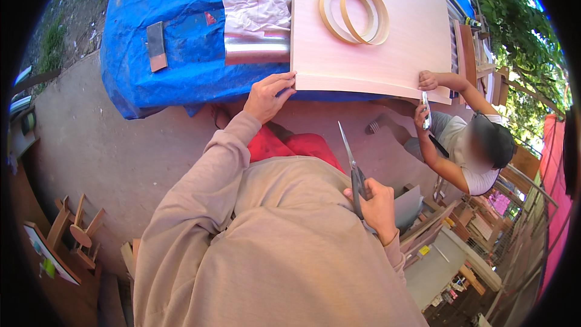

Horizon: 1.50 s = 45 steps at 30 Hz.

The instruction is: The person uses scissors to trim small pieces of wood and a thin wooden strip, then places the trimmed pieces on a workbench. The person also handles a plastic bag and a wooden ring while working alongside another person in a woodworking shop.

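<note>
With my right hand [379,211] I grip a pair of scissors [357,183] by the dark handles, its blades closed and pointing up and away from me. My left hand [270,98] pinches the near left corner of a pale wooden panel [363,63]. Along the panel's front edge runs a narrow wooden strip; whether my fingertips press the strip or only the panel cannot be made out. Two loose coils of thin wooden edge banding [378,17] lie on the panel, with part of another at the far edge.
At the right, a co-worker [466,145] touches the panel's front edge with one hand and holds a silvery tool [426,112] in the other. A blue tarp [175,85] bears a sanding block [156,46] and a white cloth [257,11] on metal sheeting. Wood scraps [430,230] lie lower right.
</note>
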{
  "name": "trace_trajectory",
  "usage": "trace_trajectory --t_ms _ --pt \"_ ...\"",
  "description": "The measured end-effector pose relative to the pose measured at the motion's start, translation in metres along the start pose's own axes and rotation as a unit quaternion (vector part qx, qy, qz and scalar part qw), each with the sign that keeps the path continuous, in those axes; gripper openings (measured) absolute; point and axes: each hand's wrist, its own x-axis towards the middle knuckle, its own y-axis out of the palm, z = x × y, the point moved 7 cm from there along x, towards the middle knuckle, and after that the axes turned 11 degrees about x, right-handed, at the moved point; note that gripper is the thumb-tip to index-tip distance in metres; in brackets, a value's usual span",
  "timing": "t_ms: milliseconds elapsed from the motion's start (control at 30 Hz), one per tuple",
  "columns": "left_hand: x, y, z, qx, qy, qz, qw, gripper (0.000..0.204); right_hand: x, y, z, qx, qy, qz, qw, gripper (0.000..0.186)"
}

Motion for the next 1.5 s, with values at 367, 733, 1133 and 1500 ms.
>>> trace_trajectory --t_ms 367,733,1133,1500 --pt "-0.004 0.000 -0.004 0.005 -0.013 -0.025 1.000 0.023 -0.004 0.004 0.001 -0.004 0.014 0.006 1.000 0.056" --pt "-0.006 0.006 -0.003 -0.105 -0.180 -0.022 0.978 0.023 -0.010 0.009 -0.005 0.006 0.015 -0.012 1.000 0.057" --pt "-0.002 -0.021 -0.029 -0.235 -0.419 0.025 0.876 0.016 0.008 0.001 0.009 0.059 -0.072 -0.029 0.995 0.056" --pt "0.010 -0.135 -0.200 -0.455 -0.319 0.084 0.827 0.014 -0.025 -0.020 0.116 0.179 -0.245 0.033 0.952 0.066"
